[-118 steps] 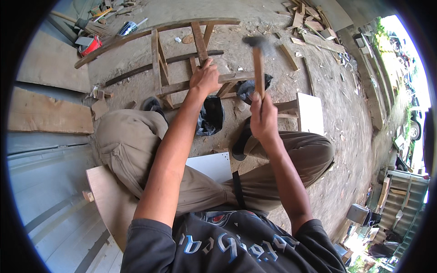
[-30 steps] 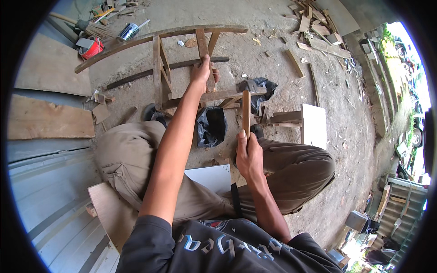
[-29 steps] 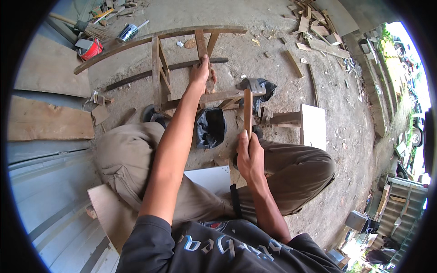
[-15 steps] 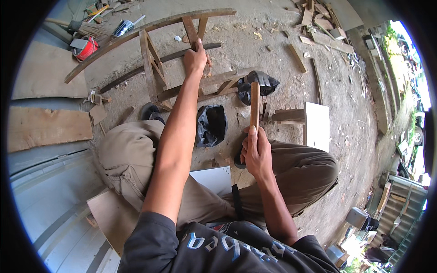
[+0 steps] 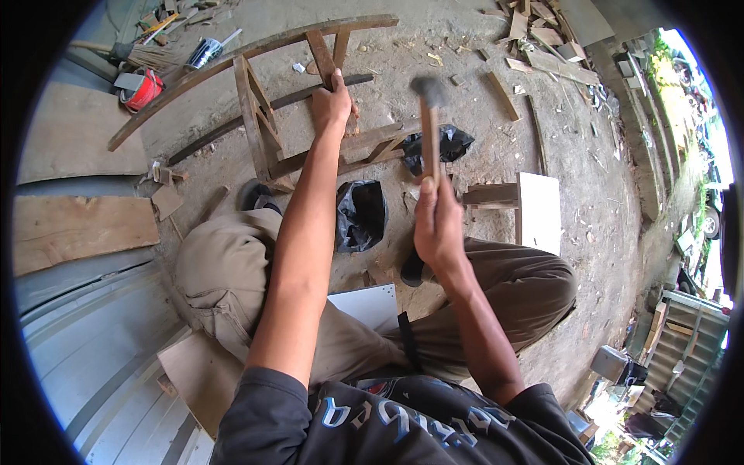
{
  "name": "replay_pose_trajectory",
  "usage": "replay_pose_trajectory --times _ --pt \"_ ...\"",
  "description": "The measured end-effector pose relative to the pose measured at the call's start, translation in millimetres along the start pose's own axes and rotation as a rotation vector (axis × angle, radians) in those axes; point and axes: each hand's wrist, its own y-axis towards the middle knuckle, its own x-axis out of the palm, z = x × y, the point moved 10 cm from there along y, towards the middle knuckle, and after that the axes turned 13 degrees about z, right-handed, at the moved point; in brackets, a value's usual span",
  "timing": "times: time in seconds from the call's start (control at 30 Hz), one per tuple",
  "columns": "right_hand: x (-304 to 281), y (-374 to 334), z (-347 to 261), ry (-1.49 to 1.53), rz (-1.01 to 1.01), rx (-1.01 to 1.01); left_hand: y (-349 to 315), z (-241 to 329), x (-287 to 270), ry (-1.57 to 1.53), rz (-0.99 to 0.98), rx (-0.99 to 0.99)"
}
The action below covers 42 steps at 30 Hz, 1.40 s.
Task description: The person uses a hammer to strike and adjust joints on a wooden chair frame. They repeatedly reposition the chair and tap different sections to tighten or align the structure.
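Note:
A brown wooden frame, made of long rails joined by crosspieces, lies on the floor ahead of me. My left hand is closed round one of its crosspieces, arm stretched forward. In my right hand is a hammer, gripped by its wooden handle. Its dark head, blurred by motion, points away from me and is apart from the frame, to the right of it. Two black plastic bags, one nearer and one farther, sit on the ground close to the hammer.
A white-topped board on wood stands right of my knee. Scrap wood is heaped at the far right. A red bucket, a broom and planks lie at the left. Loose sticks and chips litter the floor.
My right hand has moved slightly forward and swung the hammer away from me, so its head now shows beyond the far bag. My left hand keeps its hold on the frame.

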Motion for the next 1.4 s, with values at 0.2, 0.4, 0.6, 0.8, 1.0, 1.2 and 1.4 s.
replay_pose_trajectory --times 0.2,0.4,0.6,0.8,1.0,1.2,1.4 --pt "-10.2 0.3 44.2 -0.033 -0.019 0.255 -3.7 6.5 -0.4 0.002 0.009 -0.008" --pt "-16.9 14.7 -26.8 0.290 0.065 0.062 -2.0 4.5 -3.3 0.108 0.029 0.067" --pt "3.6 -0.5 43.4 -0.045 -0.035 0.202 -3.1 8.7 -5.7 0.198 0.104 0.087" --pt "-14.3 -6.8 23.8 0.213 -0.036 0.382 -7.6 6.9 -6.5 0.156 0.073 0.057" --pt "-18.1 13.5 -35.9 0.385 0.082 -0.020 -4.9 5.6 -9.1 0.125 0.075 0.069" --pt "10.2 -31.4 72.2 0.178 -0.102 0.417 -9.7 8.8 -7.2 0.234 0.074 0.064" --pt "-6.7 -7.8 11.3 0.284 -0.036 0.306 -8.1 8.3 -6.0 0.168 0.063 0.092"
